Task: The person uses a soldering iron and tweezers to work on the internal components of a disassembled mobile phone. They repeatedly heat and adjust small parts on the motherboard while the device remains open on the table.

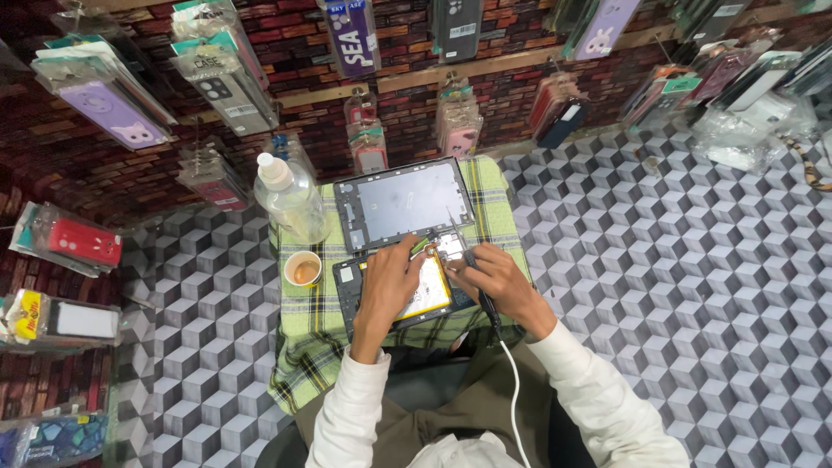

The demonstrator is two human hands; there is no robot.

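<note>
Opened tablet (394, 290): lies face down with its back removed on the near part of the small table, under both hands; a pale battery and a board at its far right corner show inside the dark frame.
Left hand (390, 282): lies palm down over the battery, fingers stretched toward the board; whether the fingertips pinch anything cannot be told.
Right hand (494, 276): fingers curled closed around a thin soldering iron (468, 256), held like a pen, its tip over the board.
Cable (513, 390): one white cord runs from the iron's near end down across the person's lap.
Detached panel (403, 204): one grey tablet panel in a dark frame lies just beyond the opened tablet, touching or nearly touching it.
Table cover (308, 334): one green checked cloth drapes over the table and hangs off the near left edge.
Cup (302, 269): one small paper cup, left of the tablet, holding a little brown liquid.
Bottle (289, 199): one clear plastic bottle with a white cap, far left on the cloth, beyond the cup; mostly clear inside, contents not certain.
Floor (676, 286): grey cube-patterned sheet around the table.
Wall (130, 182): brick-patterned, with many packaged phone cases hanging along it, too many to count exactly.
</note>
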